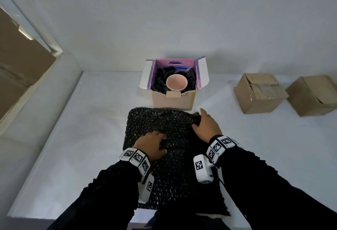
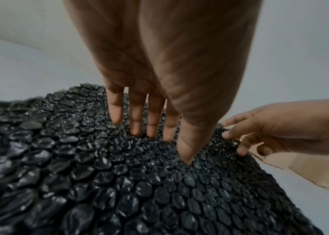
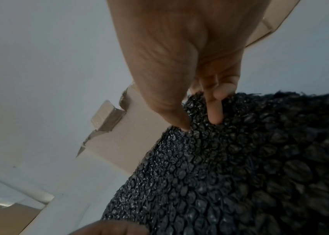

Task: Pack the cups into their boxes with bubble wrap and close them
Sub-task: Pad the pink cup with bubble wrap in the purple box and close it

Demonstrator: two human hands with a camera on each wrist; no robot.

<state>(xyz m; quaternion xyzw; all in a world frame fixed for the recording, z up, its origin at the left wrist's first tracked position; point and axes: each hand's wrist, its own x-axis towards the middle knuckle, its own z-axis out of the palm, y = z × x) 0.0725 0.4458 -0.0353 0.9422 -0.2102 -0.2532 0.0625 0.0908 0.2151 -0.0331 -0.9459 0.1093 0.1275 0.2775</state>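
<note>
An open cardboard box with purple-lined flaps stands at the middle of the table. Inside it a pink cup sits upright on black bubble wrap. In front of the box lies a large sheet of black bubble wrap. My left hand presses on the sheet with straight, spread fingers. At the sheet's far right corner, close to the box, my right hand pinches a raised fold between thumb and fingers. Part of the sheet's near end is hidden under my sleeves.
Two closed brown cardboard boxes stand at the right of the white table. A large flat piece of cardboard leans at the left. A white wall runs right behind the open box.
</note>
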